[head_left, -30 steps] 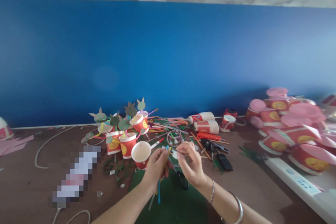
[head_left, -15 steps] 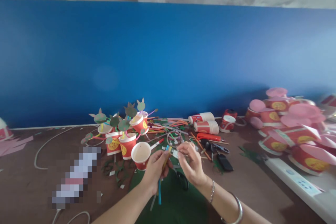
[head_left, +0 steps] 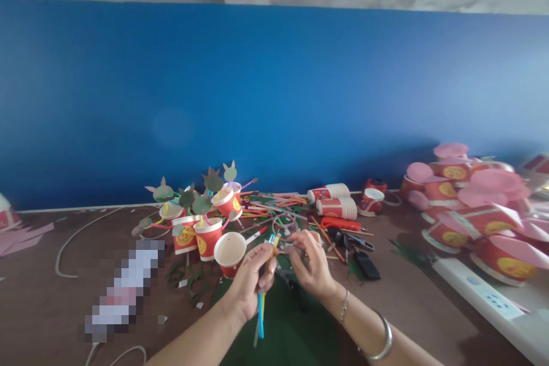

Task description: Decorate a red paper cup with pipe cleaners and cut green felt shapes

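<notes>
My left hand [head_left: 253, 280] is closed around a few thin strips, one blue [head_left: 261, 317] and one yellow [head_left: 263, 304]; their upper ends poke out above the fingers. Just to its right, my right hand [head_left: 312, 263] has its fingers bent and thumb close to the fingertips; whether anything small is between them cannot be made out. Black scissors [head_left: 295, 291] lie between and below the hands on dark green paper [head_left: 283, 337]. An open paper cup [head_left: 230, 251] stands left of my left hand, with a red and white marker [head_left: 256, 234] beside it.
Red cups [head_left: 209, 239] with green paper figures stand at the left. Stacked cups [head_left: 337, 207], an orange-red cutter [head_left: 341, 223] and a black key fob [head_left: 367, 266] lie right of centre. Cups with pink paper [head_left: 493, 183] and a white power strip [head_left: 480, 297] are at the right.
The white piece at my right fingertips no longer shows there. My left hand has turned slightly, with its fingers wrapped round the strips.
</notes>
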Demonstrator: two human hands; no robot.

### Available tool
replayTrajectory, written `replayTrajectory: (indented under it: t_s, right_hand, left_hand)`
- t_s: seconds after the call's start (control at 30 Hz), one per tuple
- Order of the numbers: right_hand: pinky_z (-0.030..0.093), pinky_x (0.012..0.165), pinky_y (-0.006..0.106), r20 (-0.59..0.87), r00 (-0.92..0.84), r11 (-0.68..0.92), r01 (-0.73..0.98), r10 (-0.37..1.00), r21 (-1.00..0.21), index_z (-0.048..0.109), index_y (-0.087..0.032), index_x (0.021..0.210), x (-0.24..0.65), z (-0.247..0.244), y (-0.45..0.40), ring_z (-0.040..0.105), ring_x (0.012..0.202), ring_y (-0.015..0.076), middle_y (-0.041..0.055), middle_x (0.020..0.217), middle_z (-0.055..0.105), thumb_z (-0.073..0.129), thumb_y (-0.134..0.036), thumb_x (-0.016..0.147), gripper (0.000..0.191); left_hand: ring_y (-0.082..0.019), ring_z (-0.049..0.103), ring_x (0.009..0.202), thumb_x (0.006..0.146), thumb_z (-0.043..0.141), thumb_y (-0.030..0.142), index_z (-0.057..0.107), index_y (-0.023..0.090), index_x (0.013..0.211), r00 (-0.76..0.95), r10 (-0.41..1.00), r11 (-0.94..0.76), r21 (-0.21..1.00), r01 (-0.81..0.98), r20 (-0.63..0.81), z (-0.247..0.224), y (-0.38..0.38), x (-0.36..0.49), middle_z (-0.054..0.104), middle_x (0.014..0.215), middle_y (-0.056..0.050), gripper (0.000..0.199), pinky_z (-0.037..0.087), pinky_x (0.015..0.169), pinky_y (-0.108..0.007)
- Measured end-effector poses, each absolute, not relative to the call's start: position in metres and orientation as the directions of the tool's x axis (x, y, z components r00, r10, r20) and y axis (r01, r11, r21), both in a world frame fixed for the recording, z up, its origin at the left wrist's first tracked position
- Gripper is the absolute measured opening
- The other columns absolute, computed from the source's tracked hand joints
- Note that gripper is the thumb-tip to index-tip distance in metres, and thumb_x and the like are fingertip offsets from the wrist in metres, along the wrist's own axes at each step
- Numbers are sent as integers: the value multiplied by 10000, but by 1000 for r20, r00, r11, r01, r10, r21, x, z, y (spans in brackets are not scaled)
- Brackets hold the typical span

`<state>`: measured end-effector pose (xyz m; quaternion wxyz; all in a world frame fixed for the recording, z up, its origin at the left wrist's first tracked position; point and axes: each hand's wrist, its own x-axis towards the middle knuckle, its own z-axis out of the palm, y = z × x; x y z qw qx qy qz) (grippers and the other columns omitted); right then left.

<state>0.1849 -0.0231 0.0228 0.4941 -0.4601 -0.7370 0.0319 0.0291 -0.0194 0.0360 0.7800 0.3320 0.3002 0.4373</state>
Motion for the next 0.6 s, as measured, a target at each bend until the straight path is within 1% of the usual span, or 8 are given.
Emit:
replayTrajectory:
  t_s: [0.17,0.27,0.37,0.47,0.53,0.6]
  right_hand:
    - [358,755,355,688,-94,547,687,720,-479,520,-199,951,185,20,-19,521,752,184,16,763,567,491,-180,825,131]
    - [357,780,371,653,-131,559,656,746,-507,525,-208,1030,184,19,-18,543,788,188,27,819,587,467,-191,848,192]
    - [368,818,390,611,-159,573,582,776,-577,539,-223,1077,184,20,-19,560,863,204,44,896,605,446,-194,857,240]
    - [403,819,393,569,-159,566,481,807,-669,580,-226,1038,182,20,-19,576,876,212,45,904,611,490,-215,833,224]
    - [441,805,380,525,-148,538,375,838,-755,602,-217,1007,181,21,-17,595,865,208,51,916,612,522,-254,830,198]
    - [476,793,362,460,-146,482,233,876,-844,606,-207,1007,181,21,-16,616,863,202,61,947,618,546,-307,834,208]
  left_hand:
    - [17,239,311,692,690,427,547,125,770,518,834,470,741,-480,-193,37,-21,28,467,492,78,343,97,336,-153]
    - [19,239,294,675,704,423,561,114,749,566,796,515,729,-451,-212,37,-20,28,474,468,72,348,83,330,-156]
    - [14,266,282,664,709,421,582,108,731,595,765,550,732,-402,-248,37,-18,27,501,457,54,345,83,324,-157]
    - [11,290,270,652,714,412,598,104,717,608,742,569,745,-347,-283,36,-16,27,532,469,38,335,86,320,-162]
    - [9,296,263,647,714,410,604,102,705,611,734,572,756,-318,-298,35,-15,27,539,468,32,332,88,318,-167]
    - [4,299,259,643,711,411,607,99,691,614,727,572,765,-294,-308,34,-15,27,537,456,28,333,90,317,-172]
